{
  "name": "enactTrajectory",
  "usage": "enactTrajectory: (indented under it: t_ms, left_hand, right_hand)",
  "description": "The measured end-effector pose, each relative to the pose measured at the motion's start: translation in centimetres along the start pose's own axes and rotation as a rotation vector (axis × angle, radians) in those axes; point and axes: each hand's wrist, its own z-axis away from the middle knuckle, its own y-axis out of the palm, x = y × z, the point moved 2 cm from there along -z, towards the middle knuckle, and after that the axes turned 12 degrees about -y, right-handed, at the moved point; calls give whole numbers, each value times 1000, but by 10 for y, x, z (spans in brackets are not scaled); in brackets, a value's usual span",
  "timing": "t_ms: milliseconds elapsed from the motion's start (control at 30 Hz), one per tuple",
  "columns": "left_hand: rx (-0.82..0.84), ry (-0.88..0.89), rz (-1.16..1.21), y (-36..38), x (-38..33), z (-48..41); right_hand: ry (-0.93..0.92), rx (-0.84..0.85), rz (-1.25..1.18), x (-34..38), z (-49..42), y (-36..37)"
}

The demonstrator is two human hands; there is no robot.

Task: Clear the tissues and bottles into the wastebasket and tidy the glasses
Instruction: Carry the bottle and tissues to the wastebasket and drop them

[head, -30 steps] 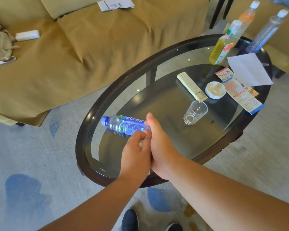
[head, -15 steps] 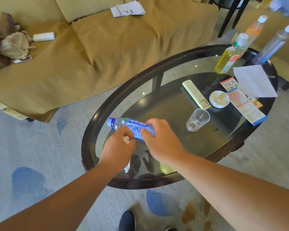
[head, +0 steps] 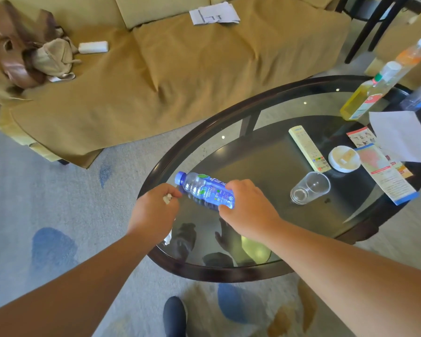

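Observation:
A small blue-labelled plastic bottle (head: 202,189) with a blue cap is held just above the near-left part of the oval glass table (head: 170,152). My right hand (head: 247,210) grips its bottom end. My left hand (head: 154,212) is curled round a crumpled white tissue (head: 167,198) that pokes out at the knuckles and below the palm. A clear plastic cup (head: 310,188) lies on its side on the glass to the right of the hands. Three tall bottles, one yellow (head: 365,97), one orange (head: 412,54) and one clear blue (head: 419,97), stand at the table's far right.
On the table lie a remote control (head: 308,148), a white round ashtray (head: 344,158), leaflets (head: 384,172) and a white paper sheet (head: 399,136). A tan sofa (head: 180,69) behind holds a bag, a white box and papers. My shoe (head: 174,316) shows on the carpet below.
My right hand closed round the bottle and lifted it off the glass. My left hand drew left with the tissue. The view moved back from the table.

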Motion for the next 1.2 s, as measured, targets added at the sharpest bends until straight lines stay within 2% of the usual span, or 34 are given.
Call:
enactTrajectory:
  t_ms: [167,300,800,1033,1200]
  left_hand:
    - [16,-8,-30,-2,13,-30]
    - [94,-32,5,4,25,-54]
    - [225,-39,-4,17,47,-105]
    - [239,7,-17,28,42,-105]
    - [199,14,-20,21,27,-99]
  right_hand:
    - [20,66,121,2,-31,15]
    - [54,106,196,1,-59,33]
    - [161,223,298,-14,-117,91]
    - [156,126,298,-26,-119,106]
    - [150,38,153,-16,-111,86]
